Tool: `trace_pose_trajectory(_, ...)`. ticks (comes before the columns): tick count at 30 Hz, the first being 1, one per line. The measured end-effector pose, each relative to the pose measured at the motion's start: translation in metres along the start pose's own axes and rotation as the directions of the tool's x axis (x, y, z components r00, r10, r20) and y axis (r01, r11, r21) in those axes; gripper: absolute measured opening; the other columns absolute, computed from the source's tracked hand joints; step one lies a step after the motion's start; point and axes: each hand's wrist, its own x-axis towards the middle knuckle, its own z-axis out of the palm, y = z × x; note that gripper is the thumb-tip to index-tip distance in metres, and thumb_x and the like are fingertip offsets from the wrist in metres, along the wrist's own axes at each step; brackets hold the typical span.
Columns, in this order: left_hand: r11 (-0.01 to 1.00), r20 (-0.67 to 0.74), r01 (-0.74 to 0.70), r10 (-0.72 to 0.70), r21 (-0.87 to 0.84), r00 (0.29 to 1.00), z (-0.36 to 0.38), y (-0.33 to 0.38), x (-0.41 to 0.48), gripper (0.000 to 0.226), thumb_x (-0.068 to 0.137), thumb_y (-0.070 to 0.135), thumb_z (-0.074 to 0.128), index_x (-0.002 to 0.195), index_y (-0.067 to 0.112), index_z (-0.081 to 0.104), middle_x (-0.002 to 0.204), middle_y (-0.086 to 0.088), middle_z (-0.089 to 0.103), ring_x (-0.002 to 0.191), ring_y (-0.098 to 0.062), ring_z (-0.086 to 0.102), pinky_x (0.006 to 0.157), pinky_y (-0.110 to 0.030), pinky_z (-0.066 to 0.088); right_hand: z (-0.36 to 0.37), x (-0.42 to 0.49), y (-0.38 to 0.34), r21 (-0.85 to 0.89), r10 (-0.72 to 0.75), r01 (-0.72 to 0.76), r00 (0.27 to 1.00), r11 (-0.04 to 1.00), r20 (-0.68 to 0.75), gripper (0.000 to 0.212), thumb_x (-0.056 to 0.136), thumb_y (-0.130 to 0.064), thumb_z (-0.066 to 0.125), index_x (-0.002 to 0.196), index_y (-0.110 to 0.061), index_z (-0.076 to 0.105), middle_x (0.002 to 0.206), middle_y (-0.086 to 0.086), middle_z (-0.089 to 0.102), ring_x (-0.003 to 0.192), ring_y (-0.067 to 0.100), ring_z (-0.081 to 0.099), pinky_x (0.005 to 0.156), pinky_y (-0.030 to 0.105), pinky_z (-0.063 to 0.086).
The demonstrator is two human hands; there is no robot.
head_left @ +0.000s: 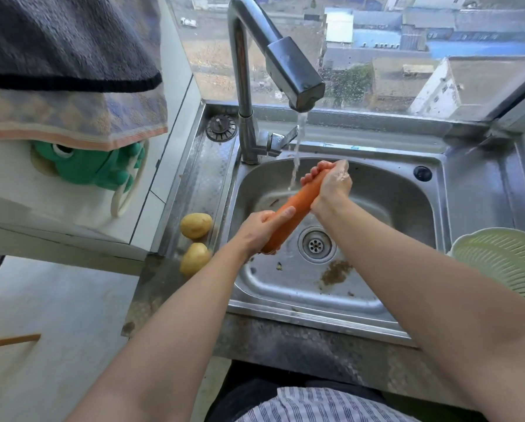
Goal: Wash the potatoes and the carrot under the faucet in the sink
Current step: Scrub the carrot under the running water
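Carrot (pixel 297 205), one, held aslant over the sink (pixel 392 208) basin under the running faucet (pixel 281 65).

The left hand (pixel 261 228) wraps round the near end and the right hand (pixel 331 185) curls round the far end. The water stream (pixel 296 153) falls just left of the right hand's fingers onto the bare middle. Judged stiff, fairly light, and slippery when wet, so a firm hold at both ends suits it. The far potato (pixel 195 225) and near potato (pixel 194 258) lie on the ledge left of the left hand, well apart. They are judged firm, rounded and heavier, best cupped in one palm.
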Motion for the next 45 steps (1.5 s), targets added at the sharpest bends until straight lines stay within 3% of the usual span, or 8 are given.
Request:
trace_pose_trajectory(6, 0.999, 0.065, 0.018, -0.016, -0.035, 0.998, -0.002, -0.001, -0.001, 0.055, 0.087, 0.063, 0.053, 0.098, 0.009, 0.062, 0.081, -0.01, 0.066, 0.067, -0.025, 0.064, 0.065, -0.038, 0.054, 0.009, -0.003, 0.01, -0.112, 0.013, 0.005, 0.987, 0.994, 0.159, 0.048, 0.104, -0.039, 0.033, 0.079, -0.009, 0.06, 0.053, 0.004, 0.054, 0.048, 0.017, 0.052, 0.053, 0.027, 0.048)
trace_pose_trajectory(11, 0.986, -0.153, -0.011, -0.015, -0.165, 0.988, -0.01, 0.0, -0.001, 0.067, 0.091, 0.066, 0.039, 0.102, 0.003, 0.062, 0.076, -0.016, 0.063, 0.056, -0.024, 0.063, 0.048, -0.03, 0.052, 0.02, -0.011, 0.018, -0.473, 0.148, 0.067, 0.904, 0.878, 0.401, 0.04, 0.104, -0.038, 0.034, 0.119, -0.008, 0.055, 0.115, 0.014, 0.066, 0.101, 0.024, 0.063, 0.089, 0.036, 0.051)
trace_pose_trajectory(16, 1.0, -0.3, -0.017, 0.023, 0.022, 0.954, 0.004, 0.013, 0.015, 0.055, 0.105, 0.041, 0.021, 0.114, 0.006, 0.063, 0.1, -0.011, 0.062, 0.093, -0.026, 0.061, 0.08, -0.032, 0.048, -0.004, -0.008, 0.03, -0.739, 0.345, 0.002, 0.884, 0.673, 0.316, 0.045, 0.098, -0.045, 0.048, 0.131, -0.014, 0.052, 0.12, 0.007, 0.066, 0.108, 0.021, 0.063, 0.094, 0.04, 0.051)
trace_pose_trajectory(20, 0.966, -0.323, 0.044, 0.042, 0.255, 0.945, -0.003, -0.004, 0.021, 0.042, 0.102, 0.021, 0.029, 0.076, 0.014, 0.062, 0.098, -0.022, 0.06, 0.098, -0.032, 0.056, 0.078, -0.035, 0.04, -0.02, -0.009, 0.032, -0.811, 0.535, -0.145, 0.814, 0.566, 0.228, 0.038, 0.096, -0.037, 0.056, 0.123, -0.011, 0.054, 0.107, 0.012, 0.067, 0.09, 0.026, 0.066, 0.07, 0.041, 0.056)
trace_pose_trajectory(27, 0.662, -0.594, 0.334, 0.21, 0.67, 0.776, -0.056, -0.028, -0.013, 0.034, 0.089, 0.037, 0.057, 0.12, 0.024, 0.062, 0.132, -0.009, 0.048, 0.119, -0.031, 0.043, 0.096, -0.039, 0.039, -0.01, -0.009, 0.066, -0.899, 0.408, 0.032, 0.884, 0.436, 0.229, 0.059, 0.093, -0.043, 0.057, 0.14, -0.016, 0.034, 0.128, 0.012, 0.054, 0.106, 0.029, 0.059, 0.074, 0.038, 0.051)
trace_pose_trajectory(32, 0.479, -0.488, 0.423, 0.014, 0.769, 0.873, -0.072, -0.054, -0.028, 0.091, 0.075, 0.051, 0.075, 0.148, 0.038, 0.023, 0.161, -0.006, 0.003, 0.144, -0.043, 0.007, 0.105, -0.058, 0.034, 0.014, -0.016, 0.09, -0.905, 0.401, 0.062, 0.883, 0.42, 0.246, 0.06, 0.086, -0.037, 0.058, 0.133, -0.014, 0.028, 0.117, 0.011, 0.055, 0.101, 0.027, 0.062, 0.073, 0.037, 0.054)
trace_pose_trajectory(40, 0.569, -0.496, 0.342, 0.138, 0.748, 0.857, -0.081, -0.07, -0.042, 0.071, 0.078, 0.022, 0.075, 0.136, 0.028, 0.034, 0.141, -0.01, 0.026, 0.127, -0.034, 0.031, 0.09, -0.046, 0.053, 0.033, -0.026, 0.119, -0.863, 0.325, 0.204, 0.867, 0.462, 0.378, 0.06, 0.09, -0.019, 0.059, 0.136, -0.018, 0.022, 0.11, 0.007, 0.048, 0.091, 0.022, 0.056, 0.066, 0.033, 0.048)
trace_pose_trajectory(45, 0.596, -0.503, 0.315, 0.176, 0.739, 0.847, -0.084, -0.082, -0.06, 0.057, 0.086, 0.022, 0.063, 0.137, 0.025, 0.036, 0.138, -0.012, 0.029, 0.126, -0.033, 0.032, 0.086, -0.047, 0.054, 0.042, -0.036, 0.148, -0.882, 0.294, 0.274, 0.869, 0.383, 0.398, 0.072, 0.086, -0.03, 0.067, 0.142, -0.02, 0.024, 0.134, 0.009, 0.039, 0.112, 0.027, 0.053, 0.093, 0.038, 0.051)
